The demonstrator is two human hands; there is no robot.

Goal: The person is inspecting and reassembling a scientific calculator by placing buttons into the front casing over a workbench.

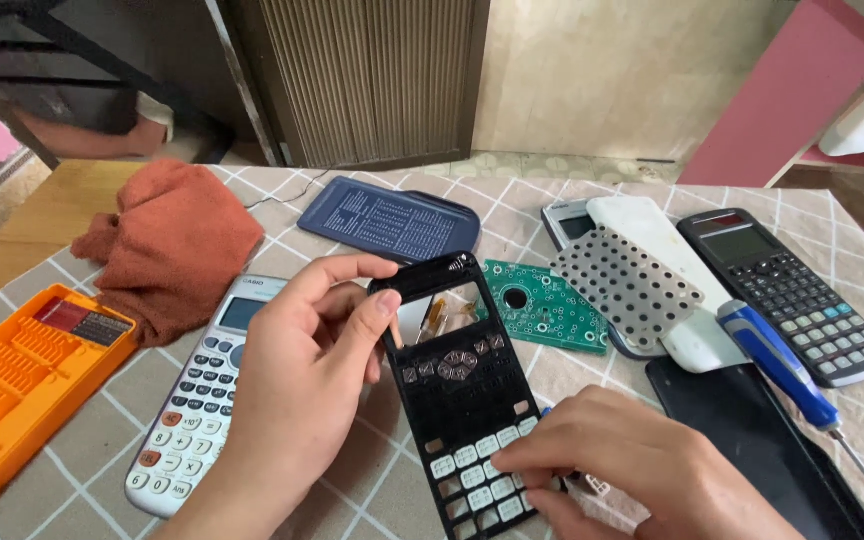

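Note:
My left hand (297, 385) grips the upper left edge of a black calculator front shell (457, 385), thumb and forefinger pinching near its empty display window. The shell lies face down on the checked tablecloth, with white and grey key caps sitting in its holes. My right hand (642, 465) rests over the shell's lower right part, fingertips on the white keys and on a small white key piece. A green circuit board (542, 305) lies just beyond the shell.
A silver calculator (197, 400) lies under my left wrist. An orange bit case (17, 385) is at the left, an orange cloth (177, 240) behind it. A dark cover (389, 220), grey key mat (627, 283), black calculator (787, 295), blue screwdriver (782, 365) and black panel (762, 445) lie right.

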